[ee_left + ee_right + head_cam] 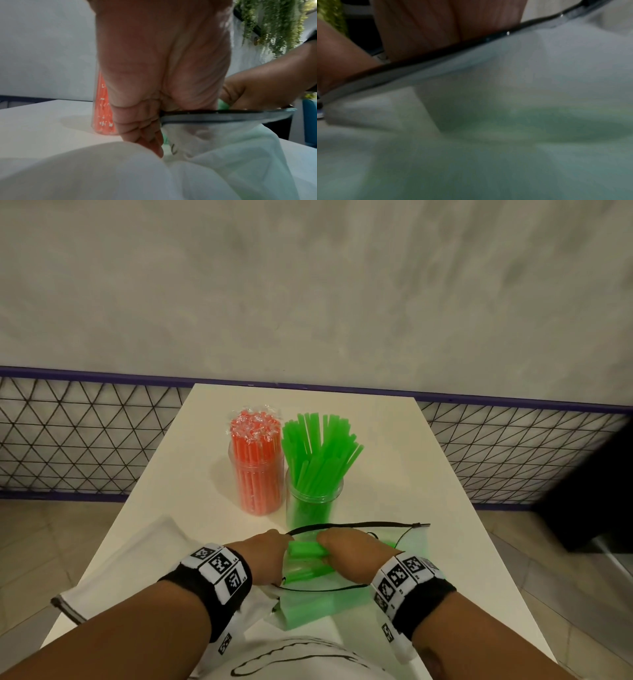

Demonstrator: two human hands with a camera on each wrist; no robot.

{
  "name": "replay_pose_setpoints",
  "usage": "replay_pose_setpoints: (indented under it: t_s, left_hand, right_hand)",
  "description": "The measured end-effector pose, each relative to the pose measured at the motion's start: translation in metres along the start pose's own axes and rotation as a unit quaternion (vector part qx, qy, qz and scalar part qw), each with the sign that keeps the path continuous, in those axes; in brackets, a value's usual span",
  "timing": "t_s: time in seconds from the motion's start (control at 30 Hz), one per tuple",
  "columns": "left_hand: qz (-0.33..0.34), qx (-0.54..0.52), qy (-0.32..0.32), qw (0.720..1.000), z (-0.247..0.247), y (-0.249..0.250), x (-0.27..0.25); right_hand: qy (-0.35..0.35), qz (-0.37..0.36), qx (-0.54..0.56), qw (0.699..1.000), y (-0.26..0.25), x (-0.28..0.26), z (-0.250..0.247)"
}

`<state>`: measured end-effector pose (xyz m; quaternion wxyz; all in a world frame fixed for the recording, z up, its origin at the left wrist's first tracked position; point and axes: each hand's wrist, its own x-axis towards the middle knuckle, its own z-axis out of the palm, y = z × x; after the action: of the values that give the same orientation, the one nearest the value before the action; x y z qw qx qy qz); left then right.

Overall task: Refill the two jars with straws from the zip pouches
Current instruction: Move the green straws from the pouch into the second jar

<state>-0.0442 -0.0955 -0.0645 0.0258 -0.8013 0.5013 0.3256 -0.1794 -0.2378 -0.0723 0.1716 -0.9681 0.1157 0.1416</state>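
Step in hand: pulling green straws (306,550) from open pouch (409,549) on surface (442,491), left hand (263,554) and right hand (354,554) fingers apparently closed around bundle; next, lift into green jar (313,501).

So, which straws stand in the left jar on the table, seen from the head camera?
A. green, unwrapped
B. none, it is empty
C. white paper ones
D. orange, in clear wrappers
D: the left jar holds orange straws with crinkled clear wrapper tips; the green straws fan out of the right jar.
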Motion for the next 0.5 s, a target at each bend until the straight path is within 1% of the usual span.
replay_pose_setpoints:
  t_s: [0.03, 0.1, 0.17, 0.23, 0.27, 0.3, 0.37, 0.43, 0.5]
  left_hand:
    - [-0.003, -0.026, 0.003, 1.0, -0.002, 0.0, -0.001]
    - [-0.004, -0.096, 0.031, 0.995, -0.006, 0.0, -0.002]
    - [-0.01, -0.139, 0.088, 0.986, -0.01, 0.003, -0.005]
    - [-0.021, -0.152, 0.16, 0.975, -0.012, 0.008, -0.005]
    - [-0.024, -0.165, 0.209, 0.964, -0.013, 0.011, -0.005]
    - [-0.025, -0.194, 0.257, 0.946, -0.013, 0.014, -0.006]
    - [0.004, -0.291, 0.323, 0.901, -0.015, 0.017, -0.003]
    - [0.046, -0.363, 0.338, 0.867, -0.02, 0.02, 0.002]
    - [0.062, -0.4, 0.342, 0.848, -0.025, 0.021, 0.012]
  right_hand:
    - [0.004, -0.001, 0.017, 1.0, -0.002, -0.001, -0.007]
    - [0.012, -0.001, 0.058, 0.998, -0.006, -0.005, -0.024]
    - [0.029, -0.002, 0.132, 0.991, -0.009, -0.012, -0.045]
    - [0.062, -0.004, 0.226, 0.972, -0.014, -0.022, -0.07]
    - [0.088, -0.007, 0.276, 0.957, -0.018, -0.028, -0.083]
    - [0.113, -0.012, 0.325, 0.939, -0.022, -0.035, -0.095]
    - [0.169, -0.024, 0.407, 0.898, -0.028, -0.047, -0.118]
    - [0.228, -0.027, 0.462, 0.857, -0.028, -0.051, -0.134]
    - [0.27, -0.04, 0.501, 0.821, -0.028, -0.047, -0.143]
